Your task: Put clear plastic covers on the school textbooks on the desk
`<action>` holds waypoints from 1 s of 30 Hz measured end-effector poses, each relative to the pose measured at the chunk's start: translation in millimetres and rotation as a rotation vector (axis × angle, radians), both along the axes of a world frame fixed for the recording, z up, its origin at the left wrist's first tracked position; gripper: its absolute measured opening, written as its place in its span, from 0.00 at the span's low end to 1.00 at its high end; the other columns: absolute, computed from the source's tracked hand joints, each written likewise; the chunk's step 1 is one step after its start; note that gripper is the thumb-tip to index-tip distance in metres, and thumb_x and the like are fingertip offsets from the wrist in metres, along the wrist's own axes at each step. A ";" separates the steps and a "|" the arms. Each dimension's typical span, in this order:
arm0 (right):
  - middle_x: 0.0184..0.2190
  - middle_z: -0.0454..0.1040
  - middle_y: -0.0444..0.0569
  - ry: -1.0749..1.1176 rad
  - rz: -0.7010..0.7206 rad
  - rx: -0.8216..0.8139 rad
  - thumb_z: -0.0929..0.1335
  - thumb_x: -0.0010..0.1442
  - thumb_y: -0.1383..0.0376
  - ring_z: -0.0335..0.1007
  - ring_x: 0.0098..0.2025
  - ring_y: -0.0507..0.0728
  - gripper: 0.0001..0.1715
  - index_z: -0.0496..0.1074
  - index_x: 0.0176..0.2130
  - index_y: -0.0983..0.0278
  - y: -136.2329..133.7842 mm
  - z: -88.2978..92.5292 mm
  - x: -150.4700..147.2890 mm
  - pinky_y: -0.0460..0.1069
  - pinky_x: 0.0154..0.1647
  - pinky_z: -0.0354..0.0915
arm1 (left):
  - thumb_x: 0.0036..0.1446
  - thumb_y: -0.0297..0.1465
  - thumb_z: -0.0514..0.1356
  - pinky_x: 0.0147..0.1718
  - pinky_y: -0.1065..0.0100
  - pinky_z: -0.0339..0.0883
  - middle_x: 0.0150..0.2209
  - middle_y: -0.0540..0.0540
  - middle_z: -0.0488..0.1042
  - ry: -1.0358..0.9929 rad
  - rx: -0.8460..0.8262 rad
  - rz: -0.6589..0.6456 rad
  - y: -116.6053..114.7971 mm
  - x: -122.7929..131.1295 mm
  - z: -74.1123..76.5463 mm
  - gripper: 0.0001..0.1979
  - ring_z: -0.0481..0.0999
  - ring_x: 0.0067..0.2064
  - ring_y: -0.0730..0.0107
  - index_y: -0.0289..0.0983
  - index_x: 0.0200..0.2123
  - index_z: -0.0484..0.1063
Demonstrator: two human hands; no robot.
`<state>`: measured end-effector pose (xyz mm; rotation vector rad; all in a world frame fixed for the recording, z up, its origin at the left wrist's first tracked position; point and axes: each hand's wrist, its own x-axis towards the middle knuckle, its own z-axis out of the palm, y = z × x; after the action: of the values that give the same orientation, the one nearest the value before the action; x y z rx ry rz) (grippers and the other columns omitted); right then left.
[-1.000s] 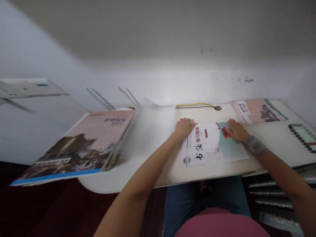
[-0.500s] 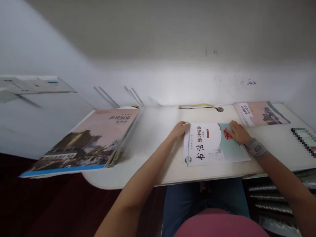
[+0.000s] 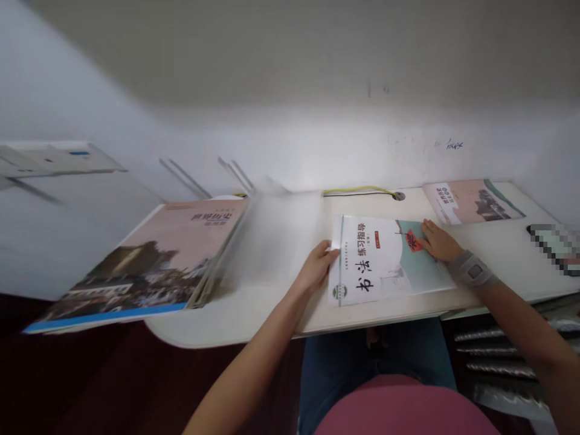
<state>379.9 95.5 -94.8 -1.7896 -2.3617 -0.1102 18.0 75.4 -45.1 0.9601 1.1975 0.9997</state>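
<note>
A white and green calligraphy exercise book lies on the white desk, its cover turned sideways. A strip of clear plastic book cover shows along its left edge. My left hand is closed there, thumb and fingers pinching the plastic edge. Across the upper right of the book rests my right hand, fingers stretched flat near the red diamond; a grey band sits on that wrist. To the left of my left hand are hazy clear sheets, blurred.
A stack of pink history books stands at the left desk end. One more pink book lies at the back right, near a pixelated device. A yellow cable runs along the wall into a hole.
My left hand has slid down along the book's left edge and grips lower. The book is slightly tilted now. My right hand stays on it. The whole view has shifted a little.
</note>
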 end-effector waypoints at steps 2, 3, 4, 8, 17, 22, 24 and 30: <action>0.59 0.62 0.65 0.009 -0.016 0.005 0.55 0.64 0.57 0.55 0.62 0.63 0.31 0.61 0.57 0.75 -20.7 5.9 12.9 0.57 0.61 0.54 | 0.40 0.31 0.65 0.27 0.67 0.71 0.26 0.50 0.75 -0.097 -0.023 -0.019 2.1 -7.1 6.6 0.15 0.77 0.31 0.63 0.39 0.32 0.64; 0.57 0.64 0.64 0.013 -0.040 0.013 0.54 0.64 0.59 0.57 0.61 0.63 0.30 0.62 0.57 0.74 -33.2 8.0 20.0 0.57 0.60 0.55 | 0.41 0.31 0.65 0.26 0.67 0.71 0.26 0.51 0.75 -0.121 -0.027 -0.006 4.7 -10.3 10.2 0.14 0.77 0.30 0.64 0.40 0.31 0.63; 0.56 0.65 0.64 0.017 -0.077 0.025 0.53 0.64 0.60 0.58 0.60 0.64 0.29 0.63 0.56 0.75 -46.6 9.0 26.5 0.58 0.60 0.56 | 0.41 0.30 0.65 0.26 0.67 0.71 0.26 0.51 0.75 -0.128 -0.025 0.022 8.5 -12.3 13.9 0.14 0.77 0.29 0.65 0.40 0.31 0.63; 0.54 0.67 0.66 0.025 -0.189 0.051 0.54 0.63 0.64 0.62 0.57 0.64 0.27 0.65 0.54 0.75 -92.4 1.3 30.9 0.58 0.57 0.59 | 0.45 0.27 0.62 0.29 0.67 0.73 0.30 0.50 0.76 -0.185 0.021 0.049 36.2 9.3 26.2 0.11 0.78 0.32 0.66 0.40 0.31 0.63; 0.58 0.64 0.60 0.090 -0.247 0.119 0.57 0.63 0.64 0.57 0.61 0.63 0.23 0.64 0.56 0.65 -104.3 -10.5 -5.3 0.61 0.58 0.56 | 0.54 0.19 0.56 0.31 0.71 0.72 0.28 0.47 0.75 -0.349 -0.143 -0.150 121.0 210.8 16.0 0.06 0.76 0.30 0.74 0.35 0.34 0.67; 0.58 0.64 0.58 0.144 -0.256 0.093 0.59 0.63 0.64 0.56 0.61 0.62 0.22 0.65 0.55 0.64 -104.0 -4.3 -5.2 0.61 0.58 0.55 | 0.59 0.28 0.56 0.36 0.65 0.72 0.40 0.44 0.73 -0.376 -0.195 -0.199 144.0 295.7 1.9 0.10 0.75 0.37 0.70 0.33 0.44 0.68; 0.58 0.64 0.58 0.160 -0.263 0.079 0.59 0.62 0.64 0.56 0.61 0.62 0.22 0.65 0.55 0.65 -103.8 -2.3 -6.9 0.61 0.59 0.55 | 0.60 0.34 0.57 0.39 0.60 0.71 0.46 0.43 0.71 -0.375 -0.204 -0.198 148.9 314.0 -3.3 0.15 0.73 0.42 0.67 0.34 0.49 0.66; 0.58 0.64 0.58 0.187 -0.279 0.049 0.59 0.62 0.64 0.55 0.61 0.61 0.22 0.65 0.54 0.64 -102.2 1.1 -9.0 0.60 0.60 0.54 | 0.60 0.36 0.57 0.43 0.56 0.69 0.50 0.42 0.68 -0.356 -0.242 -0.205 157.5 333.2 -15.2 0.18 0.72 0.47 0.63 0.35 0.51 0.65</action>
<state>370.9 -6.6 -93.7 -2.0004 -1.9584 -0.0345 351.2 232.9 -60.3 0.6646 0.8781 0.8006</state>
